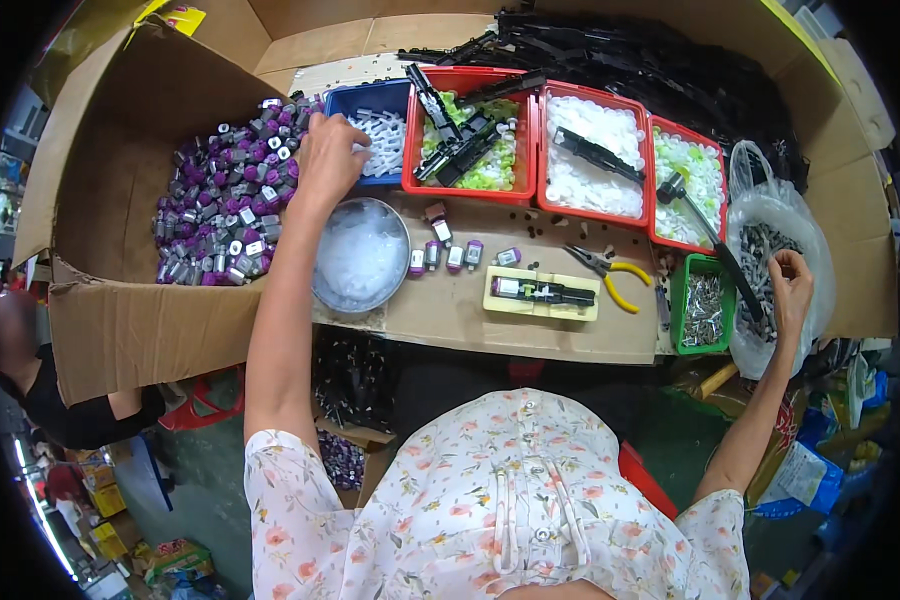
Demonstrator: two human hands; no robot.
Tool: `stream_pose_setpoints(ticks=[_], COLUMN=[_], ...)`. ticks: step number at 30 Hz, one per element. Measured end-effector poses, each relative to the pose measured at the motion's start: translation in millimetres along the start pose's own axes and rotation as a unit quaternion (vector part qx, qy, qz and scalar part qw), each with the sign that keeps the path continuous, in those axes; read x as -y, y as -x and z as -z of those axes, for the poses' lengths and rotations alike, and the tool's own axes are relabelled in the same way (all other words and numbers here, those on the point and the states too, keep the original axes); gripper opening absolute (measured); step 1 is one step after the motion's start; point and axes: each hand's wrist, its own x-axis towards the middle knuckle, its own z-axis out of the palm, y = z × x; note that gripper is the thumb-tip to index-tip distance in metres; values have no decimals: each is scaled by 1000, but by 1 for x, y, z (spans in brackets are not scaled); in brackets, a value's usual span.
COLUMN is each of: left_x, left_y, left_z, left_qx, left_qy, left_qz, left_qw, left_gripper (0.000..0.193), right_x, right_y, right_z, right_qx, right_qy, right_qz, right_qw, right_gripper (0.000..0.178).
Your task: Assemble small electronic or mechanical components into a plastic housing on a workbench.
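My left hand (328, 160) is at the left edge of a blue tray (368, 181) of small white plastic pins, beside the heap of small motors with purple ends (232, 195). Its fingers are bent but apart, with nothing visible in them. Over a clear plastic bag (818, 290) of small grey parts, my right hand (792, 284) has its thumb and fingertips pinched together; whatever they hold is too small to make out. In front of me, a cream-coloured fixture (494, 303) carries a black mechanism (560, 295) with a purple-ended motor lying in it.
A metal bowl (406, 255) of whitish grease stands near several loose motors (456, 257). Yellow-handled pliers (625, 285) lie right of the fixture. Red trays (530, 190) hold white and green parts; a green tray (681, 325) holds screws. A black-handled hammer-like tool (732, 265) leans across the bag.
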Motion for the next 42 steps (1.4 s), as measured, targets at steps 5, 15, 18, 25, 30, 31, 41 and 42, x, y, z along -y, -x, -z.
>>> stream_pose_setpoints(ticks=[5,15,18,25,30,31,41,42], left_x=[-9,-46,-51,-57,-56,-56,-91,-99], left_y=[-7,53,89,126,126,126,119,118], left_z=[6,83,96,94,86,87,111,108], left_qx=[30,-30,-27,98,131,131,43,34], left_qy=[-8,118,46,-98,-108,-107,84,147], left_qz=[0,27,-31,-12,-14,-15,-16,-19], left_qw=[1000,992,998,990,985,985,995,988], left_gripper=[17,13,7,5,7,7,6,7], right_x=[7,20,45,93,111,112,182,196], right_y=[5,13,16,19,24,25,64,71], right_z=[0,-8,-13,-17,-17,-17,-50,-59], right_qx=[-3,9,10,16,14,12,83,118], right_qy=[0,-123,-133,-106,-48,-55,-214,-260], right_qz=[8,-11,14,55,103,111,223,196], right_qw=[1000,992,991,993,993,992,947,938], right_gripper=[13,8,11,12,13,14,15,16])
